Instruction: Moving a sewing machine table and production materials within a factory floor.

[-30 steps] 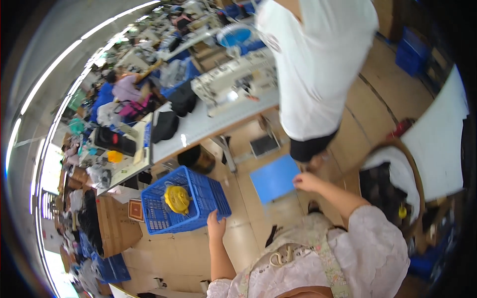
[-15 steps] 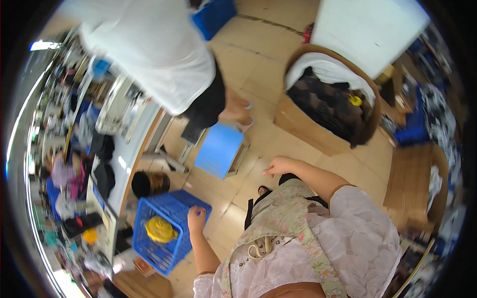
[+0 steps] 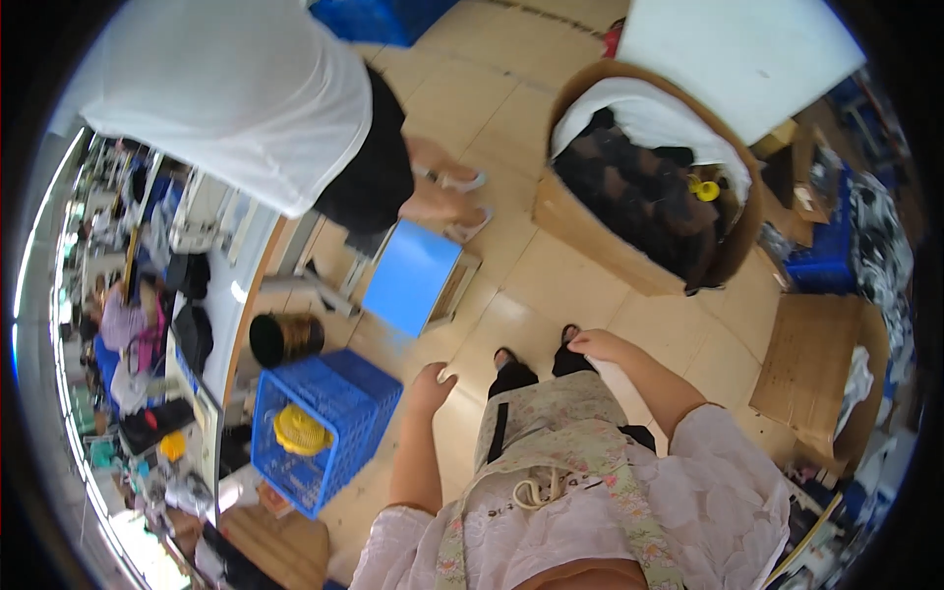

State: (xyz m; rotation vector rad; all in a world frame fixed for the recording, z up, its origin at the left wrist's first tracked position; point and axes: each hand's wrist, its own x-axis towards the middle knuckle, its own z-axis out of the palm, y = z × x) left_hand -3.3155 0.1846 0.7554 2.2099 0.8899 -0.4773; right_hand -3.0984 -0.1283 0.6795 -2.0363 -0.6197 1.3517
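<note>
Crate (image 3: 364, 413) first, since it's the closest thing to the left hand (image 3: 431, 386) in this view: bright blue plastic, boxy, open-topped, walls full of little slots so you see bits of light through them. Smooth solid rim, corners look square. Down inside is a round yellow item (image 3: 301, 431) with a ribbed look, too small to tell what exactly. The whole thing sits on the tiled floor (image 3: 492, 295), just off the wood-trimmed front edge of the bench (image 3: 251, 261), with a dark drum (image 3: 287, 339) tucked right beside it.

Left hand isn't touching it: fingers loosely curled, thumb a bit apart from them, nothing in the grip. Right hand (image 3: 598, 346) is out in front of the apron (image 3: 551, 418), fingers bunched together; can't tell if anything's pinched in there.

Past the hands there's a stool (image 3: 411, 278) with a flat blue top, near a person in a white shirt (image 3: 236, 108) by the bench edge.
</note>
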